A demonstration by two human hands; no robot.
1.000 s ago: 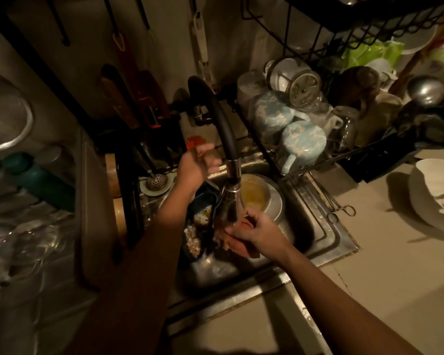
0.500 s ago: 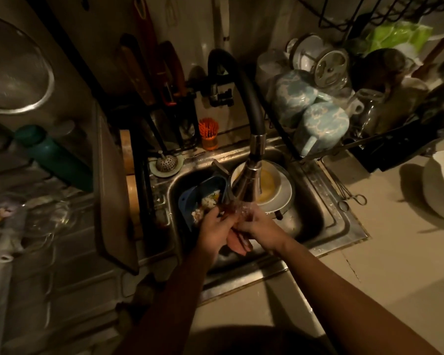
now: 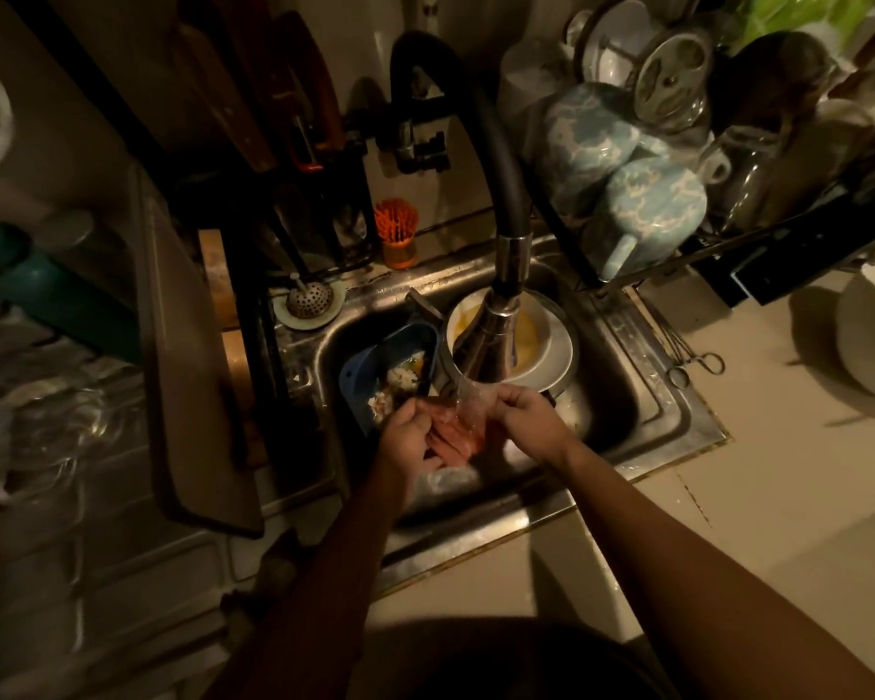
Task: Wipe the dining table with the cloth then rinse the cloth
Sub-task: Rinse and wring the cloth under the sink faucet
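Sink station, dim light, seen from the head camera.

1. Cloth (image 3: 453, 437): reddish-pink, bunched, was held over the basin of the sink (image 3: 622, 396), directly under the faucet head (image 3: 491, 341). Water (image 3: 468, 399) ran from the head onto it.
2. Left hand (image 3: 409, 437): grip clamped on the cloth's left side, fingers curled round it.
3. Right hand (image 3: 524, 416): grip clamped on the cloth's right side, just below the faucet head.
4. Blue container (image 3: 359, 376): stood in the basin's left part, food scraps inside, just behind the left hand.
5. White bowl (image 3: 556, 346): sat in the basin behind the faucet head, yellowish liquid in it, resting on a plate.
6. Strainer plug (image 3: 309, 298): lay on the sink's back left corner.
7. Orange holder (image 3: 397, 234): stood on the ledge behind the sink.
8. Dish rack (image 3: 758, 234): to the right of the faucet, carried two pale blue patterned mugs (image 3: 647, 214), lids and glassware.
9. Table (image 3: 779, 472): pale surface right of the sink, bore metal forceps (image 3: 698, 366) near the sink's rim and a white dish (image 3: 870, 336) at the far edge.
10. Cutting board (image 3: 193, 371): leaned left of the sink.
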